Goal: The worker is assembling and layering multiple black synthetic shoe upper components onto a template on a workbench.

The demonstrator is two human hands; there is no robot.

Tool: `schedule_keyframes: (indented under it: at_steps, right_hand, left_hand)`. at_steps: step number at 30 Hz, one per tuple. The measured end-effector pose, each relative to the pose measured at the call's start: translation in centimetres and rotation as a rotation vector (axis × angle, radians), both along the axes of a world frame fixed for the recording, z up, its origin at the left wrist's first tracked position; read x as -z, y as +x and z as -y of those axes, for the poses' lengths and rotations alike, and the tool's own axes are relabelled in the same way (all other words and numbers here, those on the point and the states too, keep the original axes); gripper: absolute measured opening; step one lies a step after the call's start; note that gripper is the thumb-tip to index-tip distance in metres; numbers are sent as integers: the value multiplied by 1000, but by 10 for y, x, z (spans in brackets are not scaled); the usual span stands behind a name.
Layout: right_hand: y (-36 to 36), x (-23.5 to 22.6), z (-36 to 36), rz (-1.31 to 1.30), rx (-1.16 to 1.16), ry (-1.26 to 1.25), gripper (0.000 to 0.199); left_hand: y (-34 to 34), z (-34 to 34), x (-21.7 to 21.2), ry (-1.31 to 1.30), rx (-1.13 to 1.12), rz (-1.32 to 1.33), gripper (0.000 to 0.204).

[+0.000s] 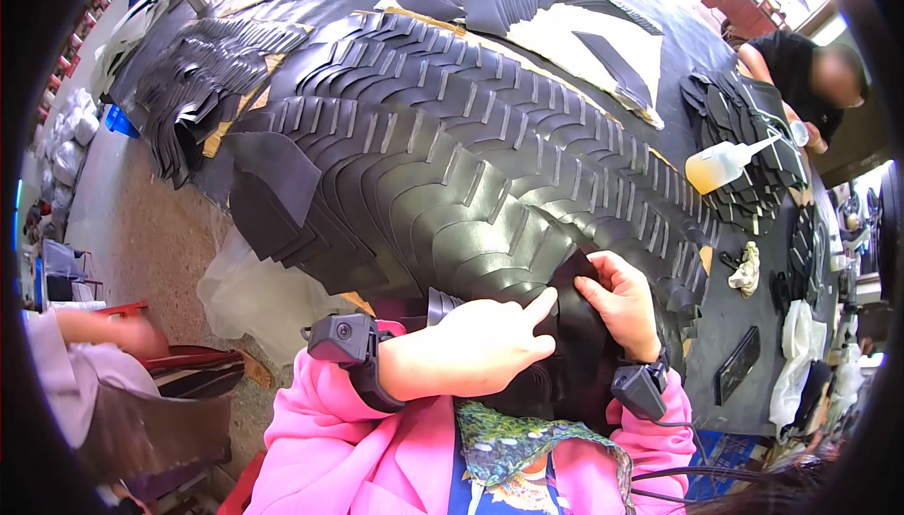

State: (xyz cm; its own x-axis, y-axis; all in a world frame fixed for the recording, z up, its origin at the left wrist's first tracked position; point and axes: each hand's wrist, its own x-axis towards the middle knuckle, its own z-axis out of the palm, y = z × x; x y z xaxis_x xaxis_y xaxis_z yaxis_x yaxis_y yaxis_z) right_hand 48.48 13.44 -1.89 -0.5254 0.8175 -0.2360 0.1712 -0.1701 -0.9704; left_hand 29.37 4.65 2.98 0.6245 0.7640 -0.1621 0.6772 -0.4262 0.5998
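A black leather-like piece (571, 297) is held up close in front of me, its upper edge pinched between the thumb and fingers of my right hand (621, 306). My left hand (494, 344) reaches across from the left, with index finger and thumb apart and their tips at the piece's left side. The other fingers of that hand are partly hidden. Beyond both hands, overlapping rows of curved black pieces (405, 171) cover the table, each showing a paler strip along one edge. Angular black pieces (273, 181) lie stacked at the left end.
On the right stand a squeeze bottle (716, 168) of yellowish liquid, more black pieces (753, 200), a crumpled cloth (744, 268) and a dark flat object (736, 364). A co-worker (800, 72) is at the far right. Another person's arm (113, 331) shows at left, near clear plastic sheeting (259, 298).
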Motion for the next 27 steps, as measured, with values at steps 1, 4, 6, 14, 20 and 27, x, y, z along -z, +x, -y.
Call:
schedule_keyframes:
  at_steps: [1, 4, 6, 14, 20, 27]
  right_hand:
    - [1, 2, 0, 23, 3, 18, 18]
    - [-1, 2, 1, 41, 15, 60, 18]
    - [-2, 1, 2, 33, 23, 83, 18]
    - [-10, -11, 4, 451, 42, 656, 17]
    - [-10, -5, 1, 404, 84, 648, 11]
    - [-11, -4, 2, 399, 97, 628, 11]
  left_hand:
    - [0, -2, 1, 5, -11, 14, 24]
    - [0, -7, 6, 17, -25, 26, 20]
    - [0, -8, 7, 14, -15, 24, 18]
    - [1, -10, 11, -10, -4, 43, 14]
    - [0, -11, 14, -5, 1, 71, 13]
    - [1, -16, 13, -7, -14, 119, 12]
